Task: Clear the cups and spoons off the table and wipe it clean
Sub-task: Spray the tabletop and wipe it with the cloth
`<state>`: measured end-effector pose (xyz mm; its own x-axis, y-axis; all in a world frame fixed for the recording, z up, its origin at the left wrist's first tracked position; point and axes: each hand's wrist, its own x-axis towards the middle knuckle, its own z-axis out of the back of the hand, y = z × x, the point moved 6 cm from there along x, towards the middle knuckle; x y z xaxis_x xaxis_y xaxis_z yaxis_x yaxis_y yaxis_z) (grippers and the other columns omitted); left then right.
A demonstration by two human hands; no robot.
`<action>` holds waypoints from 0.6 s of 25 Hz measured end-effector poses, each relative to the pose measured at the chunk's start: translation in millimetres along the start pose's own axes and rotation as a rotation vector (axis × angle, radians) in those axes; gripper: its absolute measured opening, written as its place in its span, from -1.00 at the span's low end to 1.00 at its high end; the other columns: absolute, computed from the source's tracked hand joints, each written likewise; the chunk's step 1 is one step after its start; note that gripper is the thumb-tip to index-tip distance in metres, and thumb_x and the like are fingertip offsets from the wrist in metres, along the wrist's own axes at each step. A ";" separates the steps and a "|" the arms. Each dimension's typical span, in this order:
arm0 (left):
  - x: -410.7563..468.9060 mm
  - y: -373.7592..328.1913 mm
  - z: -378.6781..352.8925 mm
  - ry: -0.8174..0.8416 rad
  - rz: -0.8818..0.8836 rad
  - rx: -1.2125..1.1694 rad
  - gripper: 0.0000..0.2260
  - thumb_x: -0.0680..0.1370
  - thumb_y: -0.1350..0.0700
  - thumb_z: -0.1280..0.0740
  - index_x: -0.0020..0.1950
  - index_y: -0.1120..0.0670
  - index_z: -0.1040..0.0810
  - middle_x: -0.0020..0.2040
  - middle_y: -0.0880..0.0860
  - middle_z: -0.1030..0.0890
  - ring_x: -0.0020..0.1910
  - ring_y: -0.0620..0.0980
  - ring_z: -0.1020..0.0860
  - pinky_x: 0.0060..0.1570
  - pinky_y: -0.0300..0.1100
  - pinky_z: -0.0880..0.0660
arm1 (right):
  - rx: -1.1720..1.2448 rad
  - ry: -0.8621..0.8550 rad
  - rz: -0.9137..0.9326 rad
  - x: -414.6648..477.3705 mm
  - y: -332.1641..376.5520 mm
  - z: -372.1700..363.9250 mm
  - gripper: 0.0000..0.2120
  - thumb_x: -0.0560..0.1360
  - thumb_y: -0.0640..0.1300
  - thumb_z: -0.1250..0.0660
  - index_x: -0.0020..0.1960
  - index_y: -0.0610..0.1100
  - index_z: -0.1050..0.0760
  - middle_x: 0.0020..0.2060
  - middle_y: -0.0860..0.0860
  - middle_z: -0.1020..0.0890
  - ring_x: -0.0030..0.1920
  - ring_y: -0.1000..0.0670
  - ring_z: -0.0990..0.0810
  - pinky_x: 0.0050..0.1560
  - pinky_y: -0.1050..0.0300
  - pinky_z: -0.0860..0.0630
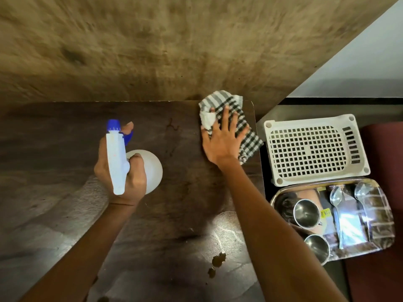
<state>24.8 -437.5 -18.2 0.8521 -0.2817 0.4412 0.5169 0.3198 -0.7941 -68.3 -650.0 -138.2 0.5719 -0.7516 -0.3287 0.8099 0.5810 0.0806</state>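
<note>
Pressing checked cloth (231, 120) flat on desk (65, 153) far corner w/ R grip (222, 140), fingers spread; L grip (122, 168) clamped on spray bottle (116, 158); brown spill (218, 260) near edge.

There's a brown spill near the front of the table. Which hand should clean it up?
The right hand, probably. It already presses the checked cloth flat on the table, and the brown spill lies on its side. The left hand is busy gripping the spray bottle.
</note>
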 end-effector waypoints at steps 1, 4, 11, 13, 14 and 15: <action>-0.4 0.2 0.1 0.013 0.018 0.017 -0.69 0.43 0.29 -0.27 0.08 0.46 -0.38 -0.02 -0.03 -0.56 -0.05 -0.07 -0.49 0.00 -0.66 -0.31 | -0.026 -0.008 0.076 -8.0 13.5 -6.1 -0.42 0.58 0.20 0.11 0.52 0.06 0.19 0.52 -0.05 0.20 0.50 -0.17 0.23 0.38 -0.39 0.24; -0.8 2.3 -1.8 0.132 0.103 0.048 -0.67 0.43 0.24 -0.23 0.02 0.52 -0.42 -0.14 0.31 -0.55 -0.20 -0.07 -0.45 -0.11 -0.66 -0.32 | -0.084 -0.030 0.338 -92.4 30.3 -31.4 -0.40 0.53 0.22 0.07 0.52 0.11 0.10 0.53 -0.06 0.06 0.51 -0.19 0.11 0.38 -0.42 0.12; -26.3 41.7 -20.1 0.328 0.467 0.074 -0.54 0.60 -0.01 -0.08 0.26 0.38 -0.31 -0.53 -0.28 -0.43 -0.31 -0.65 -0.37 -0.22 -0.65 -0.32 | 0.019 -0.050 0.071 -50.9 -36.4 -5.7 -0.41 0.54 0.27 0.08 0.52 0.13 0.02 0.54 -0.03 0.04 0.51 -0.19 0.05 0.39 -0.31 0.02; -13.7 30.1 -19.7 0.313 0.353 0.131 -0.38 0.60 -0.11 -0.07 0.22 0.51 -0.32 -0.30 -0.12 -0.46 -0.20 -0.63 -0.39 -0.16 -0.69 -0.30 | 0.097 -0.035 -0.080 14.7 -35.6 9.8 -0.40 0.56 0.27 0.13 0.52 0.04 -0.03 0.53 -0.05 0.13 0.51 -0.19 0.19 0.42 -0.28 0.19; -10.6 25.1 -13.9 0.303 0.351 0.076 -0.46 0.56 0.00 -0.18 0.11 0.54 -0.37 -0.25 0.08 -0.50 -0.10 -0.61 -0.39 -0.09 -0.72 -0.27 | 0.125 -0.037 -0.146 40.4 -31.7 20.1 -0.38 0.56 0.27 0.15 0.53 0.01 -0.04 0.53 -0.07 0.16 0.50 -0.19 0.23 0.43 -0.28 0.21; -12.2 33.9 -7.6 0.202 0.361 0.035 -0.57 0.51 0.13 -0.25 0.03 0.56 -0.40 -0.19 0.20 -0.53 -0.03 -0.57 -0.41 -0.03 -0.72 -0.25 | 0.125 -0.044 -0.185 56.0 -26.5 27.5 -0.37 0.56 0.27 0.17 0.53 -0.01 -0.04 0.53 -0.08 0.17 0.49 -0.20 0.25 0.43 -0.28 0.22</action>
<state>31.3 -430.1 -53.7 0.9475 -0.3167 0.0437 0.1937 0.4597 -0.8667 -54.1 -716.1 -132.8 0.4154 -0.8560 -0.3078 0.9096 0.3911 0.1401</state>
